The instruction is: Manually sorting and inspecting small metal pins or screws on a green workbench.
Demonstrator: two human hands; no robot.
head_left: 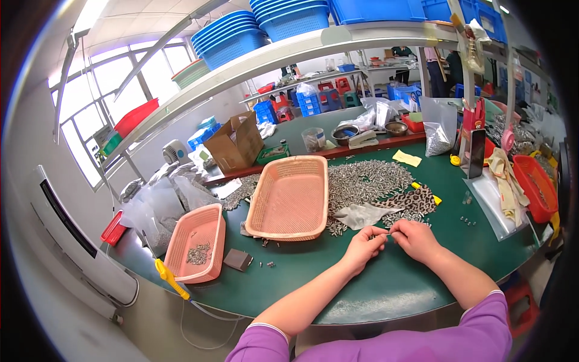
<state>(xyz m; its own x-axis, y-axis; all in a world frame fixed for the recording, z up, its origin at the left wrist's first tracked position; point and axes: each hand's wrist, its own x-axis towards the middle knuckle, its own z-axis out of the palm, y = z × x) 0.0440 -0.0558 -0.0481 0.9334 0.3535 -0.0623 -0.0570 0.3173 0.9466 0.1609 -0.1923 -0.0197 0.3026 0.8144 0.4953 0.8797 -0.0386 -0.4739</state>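
Observation:
Both hands meet over the front of the green table [289, 283]. Pinched at the fingertips, my left hand [363, 247] almost touches my right hand [416, 239], whose thumb and fingers are also pressed together. Whatever is between them is too small to make out. Just beyond lies a crumpled whitish plastic bag or sheet [359, 215], beside a leopard-print cloth [416, 198]. Behind these spreads a heap of small silvery metal parts [368, 181]. A large pink basket [287, 202] stands left of the heap, with its mesh bottom bare.
Farther left, a smaller pink basket [205, 273] holds some metal parts. Near it are a dark block [238, 260] and a yellow air gun [171, 279]. At right stand a phone [476, 154] and a red tray [535, 187]. A shelf [289, 53] with blue baskets crosses overhead.

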